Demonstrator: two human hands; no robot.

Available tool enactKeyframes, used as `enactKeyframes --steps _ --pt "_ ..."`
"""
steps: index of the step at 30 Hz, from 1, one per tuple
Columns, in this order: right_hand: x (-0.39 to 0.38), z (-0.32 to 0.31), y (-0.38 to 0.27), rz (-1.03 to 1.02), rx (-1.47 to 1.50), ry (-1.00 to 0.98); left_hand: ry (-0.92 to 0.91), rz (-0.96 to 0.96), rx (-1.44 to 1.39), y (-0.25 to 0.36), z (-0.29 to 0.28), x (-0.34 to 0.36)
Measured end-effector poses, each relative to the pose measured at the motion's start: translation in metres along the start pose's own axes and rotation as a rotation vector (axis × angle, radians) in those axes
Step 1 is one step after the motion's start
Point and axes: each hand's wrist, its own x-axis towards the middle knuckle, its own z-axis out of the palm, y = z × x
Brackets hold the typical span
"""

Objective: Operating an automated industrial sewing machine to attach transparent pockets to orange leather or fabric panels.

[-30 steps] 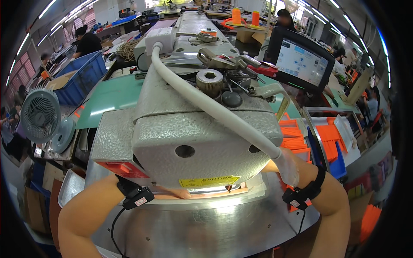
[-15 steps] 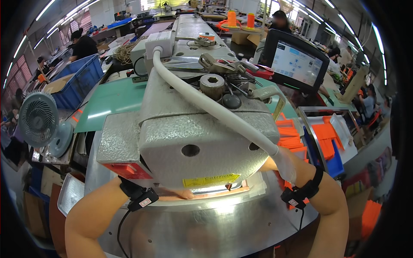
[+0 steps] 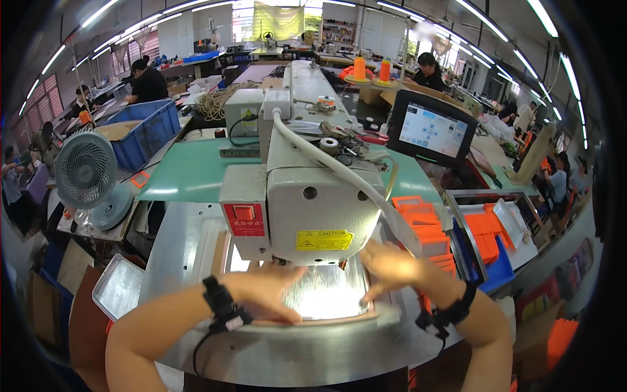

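Observation:
A sewing machine head (image 3: 320,209) with a red switch and a yellow warning label stands in front of me. Below it, a brightly lit, silvery plate (image 3: 326,291) lies inside a flat rectangular frame with a brownish edge (image 3: 346,320). My left hand (image 3: 271,291) rests at the left side of this bright area, fingers spread and reaching onto it. At the right side is my right hand (image 3: 392,266), slightly blurred, fingers apart, its fingertips near the machine head and the frame's edge. Nothing shows in either hand. Both wrists wear black straps with small boxes and cables.
Bright orange pieces (image 3: 428,228) are stacked on the right, beside a metal-edged tray (image 3: 470,261). A touch screen (image 3: 434,127) stands behind them. On the left are a fan (image 3: 88,166), a blue crate (image 3: 147,134) and a metal tray (image 3: 121,284). People sit at tables further back.
The view has tilted up and back, showing more of the room. The lit plate shows more fully, and both hands, largely hidden behind the machine head before, are in sight at its sides.

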Motion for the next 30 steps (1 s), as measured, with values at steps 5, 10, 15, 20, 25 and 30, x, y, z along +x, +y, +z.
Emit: enactKeyframes --steps 5,10,15,20,25,30 --pt "-0.042 0.027 -0.008 -0.056 0.289 0.073 0.025 -0.065 0.154 0.031 0.015 -0.020" --pt "-0.058 0.036 -0.034 0.043 0.119 0.385 0.371 -0.298 0.205 0.046 -0.014 -0.056" --pt "-0.061 0.040 -0.068 0.229 0.176 0.439 0.586 -0.636 0.090 0.039 0.014 -0.092" --pt "-0.050 0.053 -0.065 0.221 0.140 0.519 0.729 -0.570 0.001 0.026 0.016 -0.098" --pt "-0.032 0.047 -0.073 0.246 0.148 0.344 0.646 -0.715 -0.115 0.060 -0.005 -0.117" --pt "-0.012 0.043 -0.078 0.208 0.198 0.311 0.814 -0.685 -0.212 0.092 -0.003 -0.149"
